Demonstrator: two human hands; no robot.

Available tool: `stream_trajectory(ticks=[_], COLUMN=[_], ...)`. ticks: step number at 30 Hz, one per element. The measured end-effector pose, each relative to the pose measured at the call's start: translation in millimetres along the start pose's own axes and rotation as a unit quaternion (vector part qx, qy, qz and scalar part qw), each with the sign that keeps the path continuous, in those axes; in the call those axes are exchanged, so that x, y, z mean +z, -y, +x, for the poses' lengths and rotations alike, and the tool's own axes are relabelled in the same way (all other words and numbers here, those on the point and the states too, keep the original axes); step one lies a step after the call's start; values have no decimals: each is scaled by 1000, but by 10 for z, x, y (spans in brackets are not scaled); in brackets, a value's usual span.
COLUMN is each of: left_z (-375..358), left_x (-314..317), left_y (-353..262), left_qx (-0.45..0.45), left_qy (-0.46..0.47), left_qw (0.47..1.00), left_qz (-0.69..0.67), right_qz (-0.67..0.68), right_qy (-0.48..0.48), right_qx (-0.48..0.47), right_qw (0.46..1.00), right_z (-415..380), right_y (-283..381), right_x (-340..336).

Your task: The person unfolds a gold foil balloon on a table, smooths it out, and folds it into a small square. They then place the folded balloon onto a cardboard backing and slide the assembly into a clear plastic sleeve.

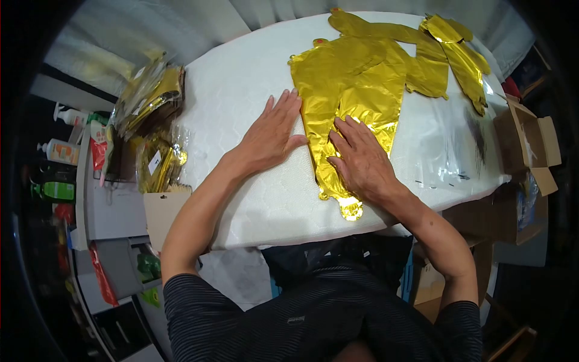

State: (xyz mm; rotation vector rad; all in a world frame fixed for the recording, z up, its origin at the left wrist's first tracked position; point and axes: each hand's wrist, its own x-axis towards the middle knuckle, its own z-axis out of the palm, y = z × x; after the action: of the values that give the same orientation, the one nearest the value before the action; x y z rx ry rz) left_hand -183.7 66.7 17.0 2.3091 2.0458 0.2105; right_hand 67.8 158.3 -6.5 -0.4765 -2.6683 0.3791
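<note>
A large gold foil sheet (362, 72), shaped like a deflated balloon, lies flat and creased on the white padded table (241, 78). My left hand (271, 136) rests open on the table, its fingertips touching the foil's left edge. Pressed flat on the lower part of the foil is my right hand (362, 154), its fingers slightly bent and apart. Below it, the foil narrows to a rounded tab (351, 209) near the table's front edge. More gold foil (458, 54) lies folded at the back right.
Clear plastic bags with gold foil (148, 99) are piled at the left edge. Transparent plastic film (452, 151) lies on the right, beside an open cardboard box (518, 136). Bottles (60, 151) stand on a shelf at far left.
</note>
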Motion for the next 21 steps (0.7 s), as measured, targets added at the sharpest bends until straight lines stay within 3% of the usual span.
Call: stream_trajectory(ticks=[10,21], left_z=[193,255], left_x=[20,113], left_y=[-26,46], left_qx=[38,21], left_qy=[-23,-32], left_qw=[998,999], left_qz=[41,16], right_qz=[-2,-8], right_qy=[-10,-14], right_qx=[-5,0], right_qw=[1000,1000], right_z=[6,6], right_y=[6,8], right_x=[3,30])
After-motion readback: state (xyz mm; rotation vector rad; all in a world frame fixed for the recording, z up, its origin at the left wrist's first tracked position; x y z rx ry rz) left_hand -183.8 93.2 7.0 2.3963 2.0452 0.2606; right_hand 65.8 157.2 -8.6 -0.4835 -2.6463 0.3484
